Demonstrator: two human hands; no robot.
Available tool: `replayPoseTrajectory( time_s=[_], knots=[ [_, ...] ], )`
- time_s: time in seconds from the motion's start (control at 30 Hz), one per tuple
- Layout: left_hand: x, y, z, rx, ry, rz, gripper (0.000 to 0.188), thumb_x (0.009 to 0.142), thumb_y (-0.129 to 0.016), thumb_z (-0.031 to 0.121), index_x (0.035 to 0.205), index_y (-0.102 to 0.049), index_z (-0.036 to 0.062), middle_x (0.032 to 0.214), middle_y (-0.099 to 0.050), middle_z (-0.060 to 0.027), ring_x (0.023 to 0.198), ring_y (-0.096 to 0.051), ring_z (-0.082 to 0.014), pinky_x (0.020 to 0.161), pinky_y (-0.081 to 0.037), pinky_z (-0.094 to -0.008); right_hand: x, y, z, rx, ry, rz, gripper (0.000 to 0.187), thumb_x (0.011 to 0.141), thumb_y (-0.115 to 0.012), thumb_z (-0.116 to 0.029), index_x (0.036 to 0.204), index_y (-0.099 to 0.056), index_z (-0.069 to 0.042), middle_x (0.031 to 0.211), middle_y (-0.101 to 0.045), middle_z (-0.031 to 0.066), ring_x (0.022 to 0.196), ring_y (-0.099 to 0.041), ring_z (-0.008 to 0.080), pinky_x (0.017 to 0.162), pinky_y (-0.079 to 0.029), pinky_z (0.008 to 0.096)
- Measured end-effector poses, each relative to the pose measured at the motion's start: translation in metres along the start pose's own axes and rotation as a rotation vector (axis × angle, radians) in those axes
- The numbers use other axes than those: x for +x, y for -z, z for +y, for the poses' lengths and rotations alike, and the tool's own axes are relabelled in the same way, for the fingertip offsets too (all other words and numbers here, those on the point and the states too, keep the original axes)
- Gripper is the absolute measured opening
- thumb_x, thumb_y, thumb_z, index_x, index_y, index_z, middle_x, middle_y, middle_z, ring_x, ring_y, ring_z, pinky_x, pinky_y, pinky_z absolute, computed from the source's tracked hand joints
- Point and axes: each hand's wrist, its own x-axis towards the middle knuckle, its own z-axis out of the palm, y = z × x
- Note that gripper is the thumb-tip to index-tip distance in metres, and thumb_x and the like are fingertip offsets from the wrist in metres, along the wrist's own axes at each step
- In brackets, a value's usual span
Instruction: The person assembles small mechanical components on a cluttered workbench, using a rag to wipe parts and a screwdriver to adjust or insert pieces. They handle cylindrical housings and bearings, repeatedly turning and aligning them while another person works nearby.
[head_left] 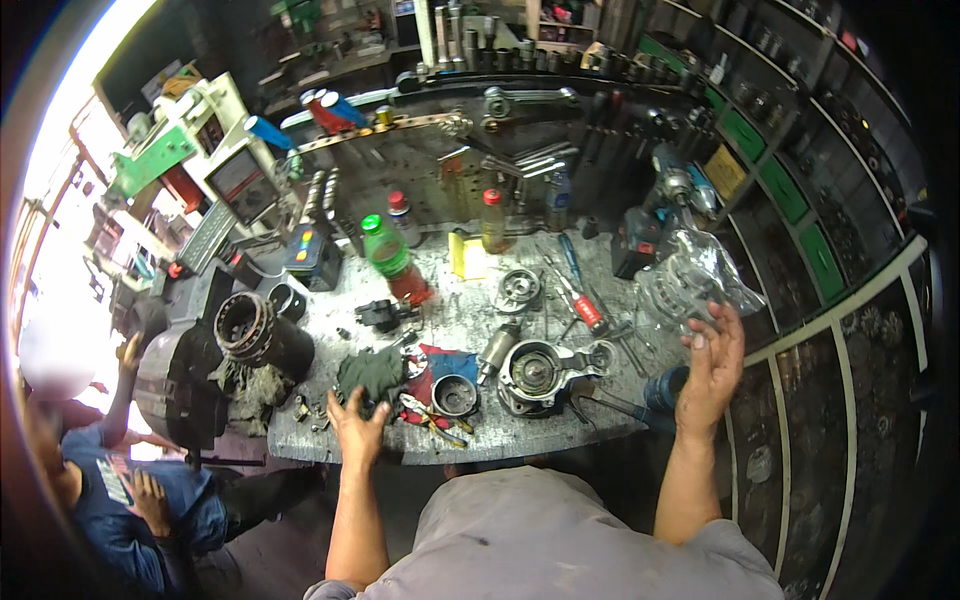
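Observation:
My left hand [356,428] is at the front left of the bench, its fingers spread at the edge of a dark green rag [371,372]. Whether the fingertips touch the cloth I cannot tell. At the right, my right hand [714,368] is raised with fingers apart beside a clear plastic bag [690,283] with metal parts in it; nothing shows in its grasp. Between my hands lie a round metal housing with an arm [534,372], a cylindrical motor [497,350], a metal cup [455,394] and pliers [432,424].
A hammer [612,402], a red-handled screwdriver [588,312] and a round metal part [518,289] lie on the worn bench [450,335]. Bottles stand behind, including a green-capped one [385,248]. At left are a dark cylindrical casing [262,335] and another person [150,510]. Shelves [850,290] line the right.

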Motion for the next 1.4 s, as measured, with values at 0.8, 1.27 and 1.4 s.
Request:
replayPoseTrajectory(
  time_s=[0.8, 1.27, 1.4],
  knots=[
    [-0.082, 0.000, 0.029, -0.164, -0.064, -0.072, 0.067, 0.088, -0.086, 0.011, 0.149, -0.057, 0.0074, 0.151, -0.056, -0.0206, 0.143, -0.052, -0.0433, 0.122, -0.043, -0.0519, 0.032, -0.007, 0.032, -0.197, -0.163, -0.389, 0.087, 0.095, -0.074, 0.008, 0.172, -0.035, -0.007, 0.153, -0.060, 0.0216, 0.130, -0.067, 0.0311, 0.106, -0.057, 0.0409],
    [-0.133, 0.019, 0.007, -0.149, 0.113, 0.006, 0.068, 0.086, -0.085, 0.008, 0.147, -0.055, 0.0045, 0.154, -0.053, -0.0240, 0.146, -0.050, -0.0451, 0.124, -0.041, -0.0535, 0.108, -0.204, 0.197, -0.902, 0.249, -1.548, 0.102, 0.088, -0.084, -0.022, 0.173, -0.031, -0.007, 0.172, -0.040, 0.0279, 0.149, -0.053, 0.0447, 0.124, -0.046, 0.0470],
    [-0.171, 0.023, 0.003, -0.187, 0.237, 0.016, 0.067, 0.087, -0.084, 0.006, 0.147, -0.056, 0.0032, 0.155, -0.053, -0.0246, 0.147, -0.049, -0.0449, 0.125, -0.040, -0.0533, 0.095, -0.238, 0.240, -1.094, 0.390, -1.708, 0.105, 0.082, -0.085, -0.017, 0.172, -0.033, -0.011, 0.171, -0.041, 0.0273, 0.152, -0.050, 0.0454, 0.123, -0.048, 0.0483]
  ],
)
